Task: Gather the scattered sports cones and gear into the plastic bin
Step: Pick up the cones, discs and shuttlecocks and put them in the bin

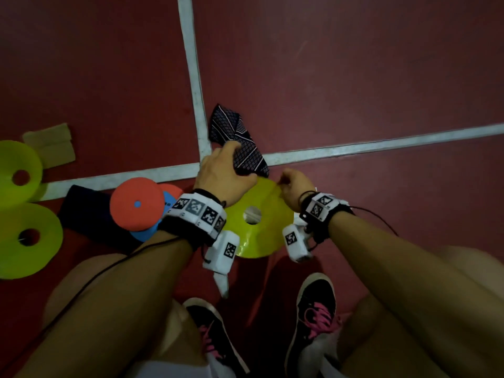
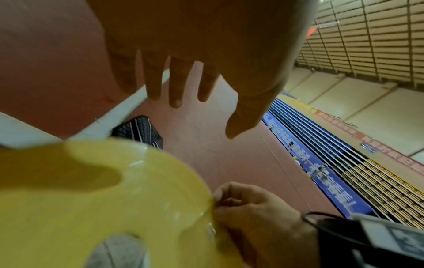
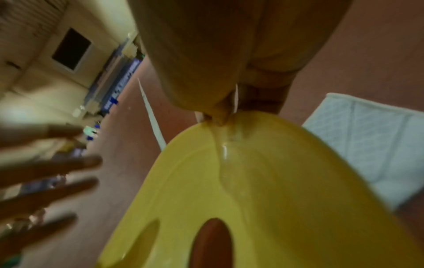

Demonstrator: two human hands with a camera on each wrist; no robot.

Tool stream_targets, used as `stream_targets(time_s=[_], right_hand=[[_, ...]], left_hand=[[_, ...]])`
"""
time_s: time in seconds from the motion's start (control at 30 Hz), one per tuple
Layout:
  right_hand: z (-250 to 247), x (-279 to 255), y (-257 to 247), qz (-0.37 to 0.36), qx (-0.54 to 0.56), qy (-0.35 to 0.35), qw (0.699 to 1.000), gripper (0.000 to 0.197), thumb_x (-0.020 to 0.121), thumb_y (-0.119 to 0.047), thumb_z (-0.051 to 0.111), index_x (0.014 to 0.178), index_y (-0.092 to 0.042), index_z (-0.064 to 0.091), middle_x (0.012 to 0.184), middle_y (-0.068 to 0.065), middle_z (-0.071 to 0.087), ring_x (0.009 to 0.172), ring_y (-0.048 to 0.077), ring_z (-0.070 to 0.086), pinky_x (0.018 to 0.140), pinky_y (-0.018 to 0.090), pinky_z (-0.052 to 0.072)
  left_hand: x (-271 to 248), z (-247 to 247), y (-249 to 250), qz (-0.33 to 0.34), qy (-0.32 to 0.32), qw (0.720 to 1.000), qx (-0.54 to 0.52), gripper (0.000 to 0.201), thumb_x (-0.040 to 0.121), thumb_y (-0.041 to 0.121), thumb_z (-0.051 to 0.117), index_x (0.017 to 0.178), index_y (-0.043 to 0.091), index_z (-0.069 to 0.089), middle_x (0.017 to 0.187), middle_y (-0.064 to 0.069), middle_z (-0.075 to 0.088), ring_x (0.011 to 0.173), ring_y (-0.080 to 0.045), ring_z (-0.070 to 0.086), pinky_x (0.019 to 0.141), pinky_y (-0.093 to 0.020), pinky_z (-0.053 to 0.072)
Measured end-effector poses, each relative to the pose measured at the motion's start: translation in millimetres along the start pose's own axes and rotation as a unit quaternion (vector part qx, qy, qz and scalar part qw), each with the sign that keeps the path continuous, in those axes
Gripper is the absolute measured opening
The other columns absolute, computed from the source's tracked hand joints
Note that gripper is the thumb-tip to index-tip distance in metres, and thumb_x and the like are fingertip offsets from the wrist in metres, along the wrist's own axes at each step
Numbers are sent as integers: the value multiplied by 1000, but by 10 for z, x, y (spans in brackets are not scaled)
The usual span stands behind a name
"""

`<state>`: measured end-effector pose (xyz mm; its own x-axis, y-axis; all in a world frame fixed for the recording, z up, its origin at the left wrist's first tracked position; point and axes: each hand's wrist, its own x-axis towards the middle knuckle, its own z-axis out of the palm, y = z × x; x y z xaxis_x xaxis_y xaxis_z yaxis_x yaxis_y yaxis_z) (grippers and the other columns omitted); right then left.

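Note:
A yellow disc cone (image 1: 256, 230) with a centre hole is held off the red floor in front of me. My right hand (image 1: 283, 181) pinches its far rim between thumb and fingers, which shows close up in the right wrist view (image 3: 220, 116) and from the side (image 2: 226, 201). My left hand (image 1: 234, 155) hovers over a dark patterned cloth (image 1: 231, 126) on the floor, beside the cone's rim. Its fingers (image 2: 176, 85) are straight and spread, holding nothing. The cloth (image 2: 137, 130) lies below them. No bin is in view.
To the left lie an orange disc cone (image 1: 136, 205) on a blue one (image 1: 144, 236), two yellow-green cones (image 1: 19, 173) (image 1: 27, 241), a dark navy item (image 1: 84, 214) and tan pieces (image 1: 51, 144). White court lines (image 1: 195, 85) cross the floor. My shoes (image 1: 316, 312) stand below.

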<state>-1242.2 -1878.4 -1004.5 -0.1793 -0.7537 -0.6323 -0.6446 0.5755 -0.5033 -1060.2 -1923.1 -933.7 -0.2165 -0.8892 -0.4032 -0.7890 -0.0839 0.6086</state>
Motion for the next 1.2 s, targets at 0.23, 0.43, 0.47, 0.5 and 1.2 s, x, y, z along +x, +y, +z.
stream_targets(time_s=[0.23,0.43,0.47,0.5,1.2], right_hand=[[-49,252,-243,9,191,64,979,34,86,8,41,73,-23,50,68,3,52,62,22,51,60,36,49],[90,138,-251,67,290,72,952,34,90,9,43,72,-19,49,61,4,47,50,15,40,36,14,35],[121,103,-283,58,296,64,951,33,90,9,44,73,-19,49,62,4,47,51,15,41,38,16,36],[167,75,-319,45,296,60,952,33,89,9,45,73,-19,50,63,3,48,52,15,42,43,18,38],[1066,62,558,8,-342,13,940,69,92,-14,48,152,-19,14,114,7,60,114,29,50,96,46,39]], left_hand=[[50,-412,-101,-121,19,957,-261,51,74,43,79,117,24,59,119,1,58,102,-16,59,82,-33,49],[-76,-436,18,-156,-32,935,-316,54,63,55,75,109,33,59,110,5,66,100,-19,65,90,-52,52],[-120,-403,48,-157,-60,927,-335,58,60,57,75,111,36,59,112,6,67,102,-20,65,90,-55,51],[-150,-373,78,-153,-77,925,-340,65,56,59,75,116,40,57,116,5,66,105,-22,64,91,-58,50],[-209,-503,-243,-59,94,994,-15,104,69,39,76,150,45,10,142,-5,36,127,-30,40,100,-40,36]])
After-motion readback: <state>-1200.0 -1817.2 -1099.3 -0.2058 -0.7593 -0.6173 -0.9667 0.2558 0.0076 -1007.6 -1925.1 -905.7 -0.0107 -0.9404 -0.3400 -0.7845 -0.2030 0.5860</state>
